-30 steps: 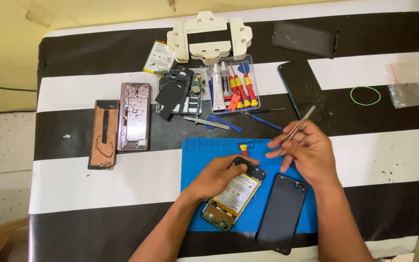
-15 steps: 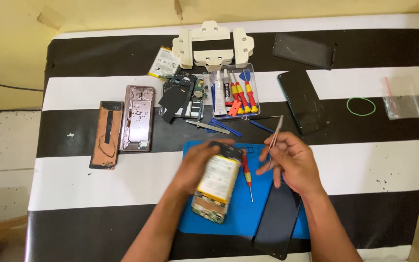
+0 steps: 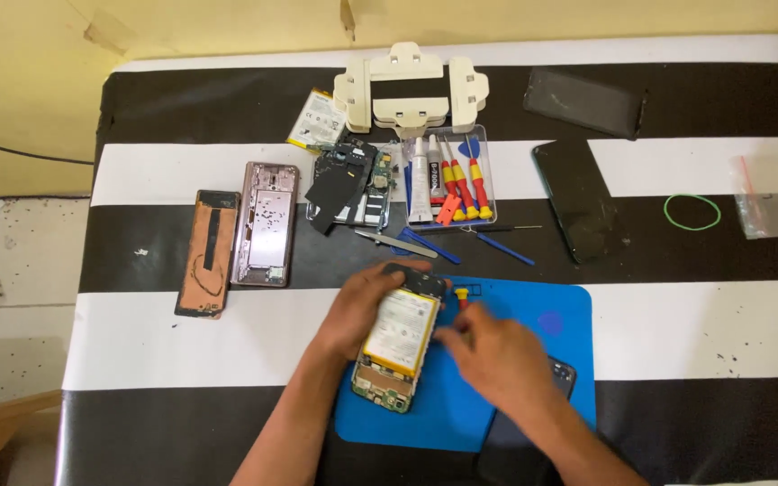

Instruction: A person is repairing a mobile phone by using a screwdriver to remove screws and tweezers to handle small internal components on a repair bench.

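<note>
Black and white stripes cover the table (image 3: 722,333), which stands against a yellow wall. Near the table's front edge, on a blue mat (image 3: 533,315), lies an opened phone (image 3: 398,346) with its yellow-edged battery showing. The left hand (image 3: 362,310) grips the phone's left side and top, fingers curled over the upper end. The right hand (image 3: 493,355) rests at the phone's right edge, fingers bent; whether it pinches anything cannot be told. Just beside it lies a red-handled screwdriver (image 3: 463,297). A dark phone panel (image 3: 524,432) lies under the right wrist. Farther back sits a clear tray of tools (image 3: 447,180), and towards the left edge a pink phone frame (image 3: 266,223).
</note>
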